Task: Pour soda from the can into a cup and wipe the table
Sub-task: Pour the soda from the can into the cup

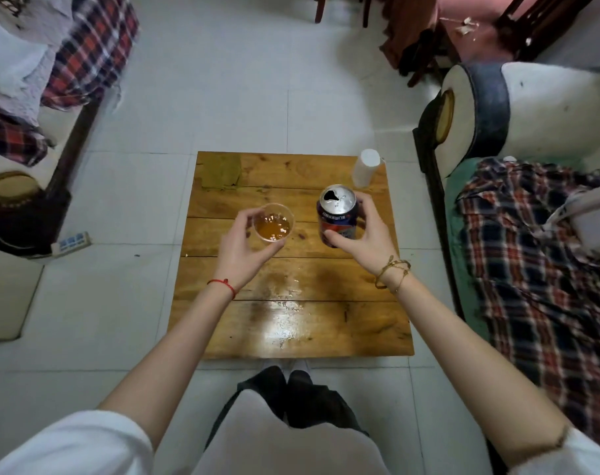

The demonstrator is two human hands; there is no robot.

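Can (338,214) is upright in my right hand (363,234), fingers wrapped around its side, thumb at the base, opening facing up. Can't tell if it's resting on the tabletop (223,337) or just above it. Cup (273,222) is clear plastic, partly filled with amber soda, in my left hand (243,245), fingers curled around the wall and under the base. It looks lifted a little, but I can't be sure. Cup and can are near each other, not touching.

My read: pour is done or nearly done, wipe not started. Wet patch (285,303) sits on the near half of the tabletop, between my forearms.

Risks:
- Thin plastic cup: squeeze too hard and the wall buckles, soda goes over the rim.
- Can is open: a tilt while setting it down adds to the spill.
- Setting either one into the wet patch means a sliding base, plus I'd have to move it again to wipe.
- Forearms pass right over the wet patch, so dropping my wrists smears it.

Room: far left of the tabletop is bare apart from a greenish patch (223,173). White cylinder (365,168) stands at the far right corner, just behind the can, so it's tight there. Sofa (531,269) crowds the right edge; left and near edges open onto floor (137,303). I see no cloth on the tabletop.
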